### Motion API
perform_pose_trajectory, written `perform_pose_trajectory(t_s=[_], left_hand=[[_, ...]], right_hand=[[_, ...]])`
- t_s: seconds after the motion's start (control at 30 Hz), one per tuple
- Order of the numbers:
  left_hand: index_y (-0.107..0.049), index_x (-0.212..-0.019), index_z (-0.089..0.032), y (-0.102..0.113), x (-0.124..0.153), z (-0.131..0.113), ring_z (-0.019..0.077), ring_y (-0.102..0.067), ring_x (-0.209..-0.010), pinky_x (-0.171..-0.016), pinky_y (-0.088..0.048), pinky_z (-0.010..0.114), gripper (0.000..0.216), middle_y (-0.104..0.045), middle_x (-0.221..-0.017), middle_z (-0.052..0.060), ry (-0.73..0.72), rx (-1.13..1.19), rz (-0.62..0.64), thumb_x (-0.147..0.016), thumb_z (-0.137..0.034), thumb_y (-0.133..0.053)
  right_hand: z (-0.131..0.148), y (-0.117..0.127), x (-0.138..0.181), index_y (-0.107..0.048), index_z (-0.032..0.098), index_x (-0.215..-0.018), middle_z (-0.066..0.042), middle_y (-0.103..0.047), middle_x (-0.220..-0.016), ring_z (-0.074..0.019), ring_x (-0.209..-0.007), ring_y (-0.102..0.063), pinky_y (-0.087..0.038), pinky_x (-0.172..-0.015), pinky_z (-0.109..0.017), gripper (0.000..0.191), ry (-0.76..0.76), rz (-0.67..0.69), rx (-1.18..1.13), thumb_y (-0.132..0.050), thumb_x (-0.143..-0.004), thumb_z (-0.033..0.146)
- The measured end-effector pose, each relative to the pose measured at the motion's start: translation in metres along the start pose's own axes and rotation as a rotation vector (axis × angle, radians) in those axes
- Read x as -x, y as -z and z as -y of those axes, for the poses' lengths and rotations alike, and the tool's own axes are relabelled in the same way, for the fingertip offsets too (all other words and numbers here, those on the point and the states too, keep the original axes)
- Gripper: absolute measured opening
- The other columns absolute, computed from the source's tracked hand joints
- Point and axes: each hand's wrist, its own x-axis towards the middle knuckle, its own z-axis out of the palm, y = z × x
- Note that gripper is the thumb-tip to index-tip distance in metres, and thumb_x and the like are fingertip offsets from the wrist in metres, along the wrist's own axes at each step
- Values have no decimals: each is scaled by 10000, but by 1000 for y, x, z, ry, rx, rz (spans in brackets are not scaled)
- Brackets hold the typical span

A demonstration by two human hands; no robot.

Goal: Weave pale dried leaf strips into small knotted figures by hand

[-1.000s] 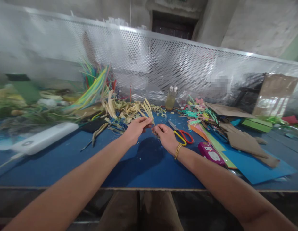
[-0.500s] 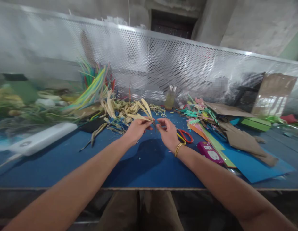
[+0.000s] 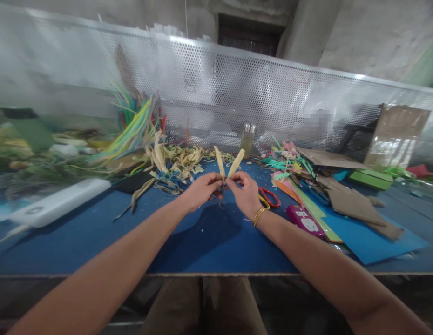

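My left hand (image 3: 200,191) and my right hand (image 3: 246,194) meet above the blue table (image 3: 188,242), fingertips pinched together. Between them stand two pale yellow dried-leaf strips (image 3: 227,166), spread in a V that points up and away. Both hands grip the strips at their lower ends. A gold bracelet (image 3: 259,216) circles my right wrist. Just behind my right hand lie scissors (image 3: 268,197) with red and yellow handles.
A heap of dried strips (image 3: 174,160) and coloured strips (image 3: 134,128) lies at the back left, a small bottle (image 3: 247,141) at the back. A white device (image 3: 57,202) sits left. A pink case (image 3: 305,222), paper, cardboard (image 3: 352,204) and a blue sheet (image 3: 373,242) fill the right. A perforated metal screen (image 3: 272,97) closes the back.
My right hand has moved left to join the left hand at the strips' base. The strips, earlier fanned to the left, now stand upright in a V.
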Motion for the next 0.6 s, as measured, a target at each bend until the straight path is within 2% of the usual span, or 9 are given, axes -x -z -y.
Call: perform_pose_trajectory(t_s=[0.2, 0.37, 0.5, 0.6], left_hand=[[-626, -836, -164, -3, 2, -3, 111, -580, -581, -466, -324, 199, 219, -624, -662, 14, 8, 54, 16, -690, -306, -707], [-621, -722, -159, -2, 0, -3, 89, -497, -491, -440, -298, 213, 176, -593, -581, 6, -22, 63, -86, -698, -315, -700], [-625, -732, -162, -1, -2, 0, 96, -479, -475, -455, -314, 222, 157, -578, -538, 1, -64, 80, -164, -689, -290, -704], [-629, -733, -163, -1, -3, 1, 100, -485, -497, -476, -333, 224, 136, -577, -547, -3, -71, 84, -173, -686, -271, -697]], right_hand=[[0, 0, 0, -565, 202, -766, -17, -621, -779, -161, -767, -580, -447, -739, -301, 148, 31, -14, -26, -574, -806, 344], [2, -1, 2, -608, 203, -804, -39, -636, -887, -172, -852, -577, -452, -795, -315, 138, 62, -19, -31, -598, -801, 341], [7, 1, 2, -633, 220, -798, -35, -650, -915, -185, -928, -570, -437, -856, -338, 77, 148, 6, -32, -630, -786, 295], [9, 3, 2, -642, 232, -803, -29, -657, -906, -191, -927, -566, -435, -838, -344, 44, 164, 25, 0, -632, -785, 271]])
